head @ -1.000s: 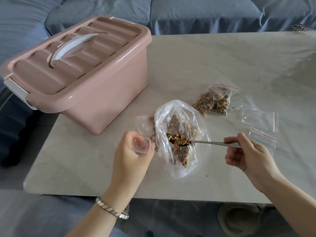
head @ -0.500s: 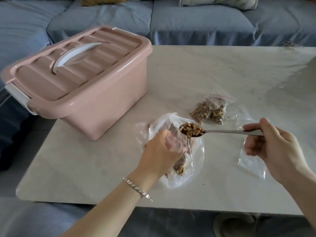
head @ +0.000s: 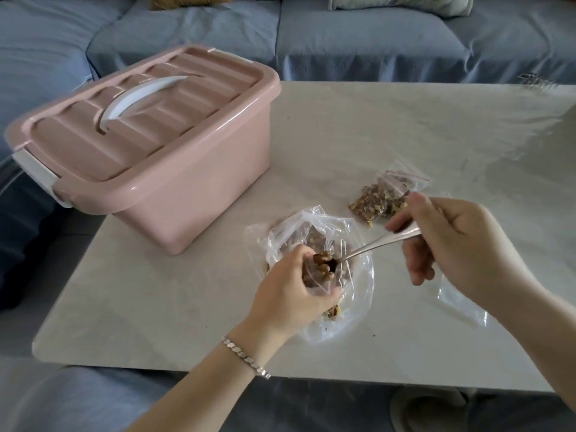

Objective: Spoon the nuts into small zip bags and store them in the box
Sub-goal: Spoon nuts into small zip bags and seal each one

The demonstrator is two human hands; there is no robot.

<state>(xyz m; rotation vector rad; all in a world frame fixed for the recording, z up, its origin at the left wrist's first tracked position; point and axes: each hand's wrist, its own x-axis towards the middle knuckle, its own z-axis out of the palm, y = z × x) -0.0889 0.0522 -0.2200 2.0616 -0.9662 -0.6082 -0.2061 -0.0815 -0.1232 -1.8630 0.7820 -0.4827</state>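
Blue-grey sofa cushions (head: 343, 35) ran along the top of the frame behind a pale, marble-patterned table (head: 343, 135). On the table, in the upper left of the frame, stood the pink box (head: 187, 182), lid on, with a white handle (head: 140, 98) set into the lid. At lower centre a large clear bag (head: 355, 310) lay on the table with nuts inside it. The left hand (head: 290, 294), a bracelet (head: 246, 357) at its wrist, was above that bag, fingers curled round a small zip bag (head: 314, 277) whose mouth faced right. The right hand (head: 461, 244), at centre right, pinched the handle of a metal spoon (head: 377, 243) between thumb and fingers. The spoon's bowl, loaded with nuts (head: 322, 265), was at the mouth of the small zip bag; whether it had passed inside could not be determined. Filled zip bags (head: 374, 199), lying against one another, rested on the table just above the right hand. Empty clear plastic (head: 464, 310) lay below the right forearm, partly hidden by it.
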